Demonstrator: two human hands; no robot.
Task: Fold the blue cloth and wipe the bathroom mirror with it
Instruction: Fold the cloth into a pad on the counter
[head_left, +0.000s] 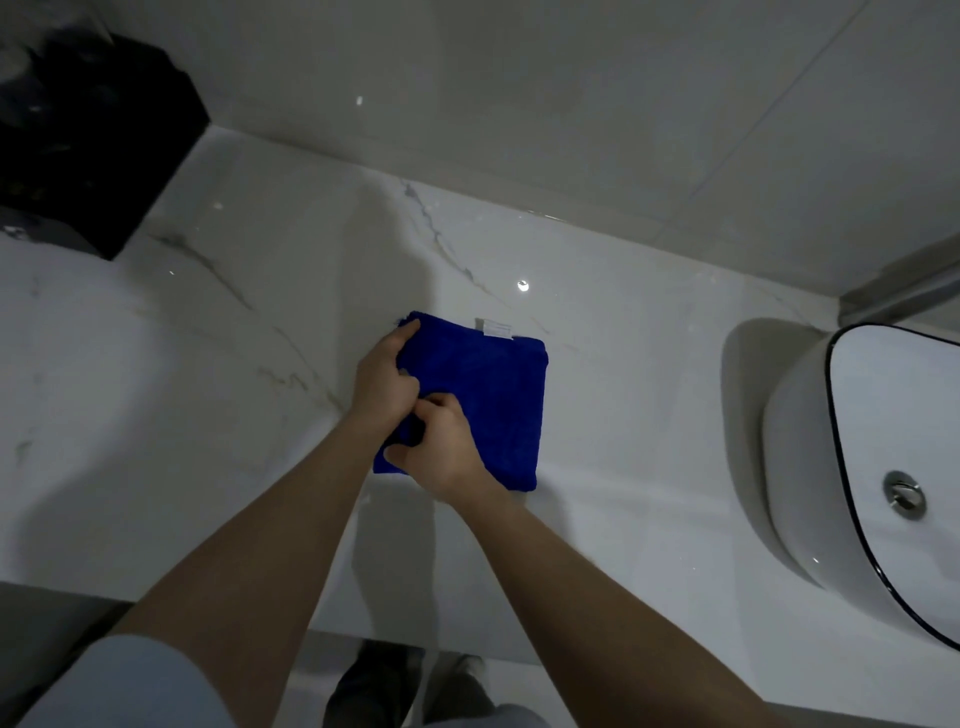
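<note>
The blue cloth (493, 405) lies on the marble counter (208, 364), well to the left of the white basin (810, 441), already doubled into a thick, roughly square pad. A small white label (497, 328) pokes out of the edge farthest from the person. Both hands are on the side of the cloth away from the basin. The left hand (382, 379) grips the far corner there with its fingers curled into the layers. The right hand (441, 447), just nearer the person and touching the left, pinches the same edge.

I'd say the fold is nearly finished or about to be lifted. The risk is in that lift: both hands hold one edge, so the layers on the basin side could drop open and the pad would unfold. The glossy counter could also let the cloth slide toward the basin under a sideways press. No mirror is in sight from here, so the wiping has yet to begin. A black object (88, 135) sits far off, opposite the basin.
</note>
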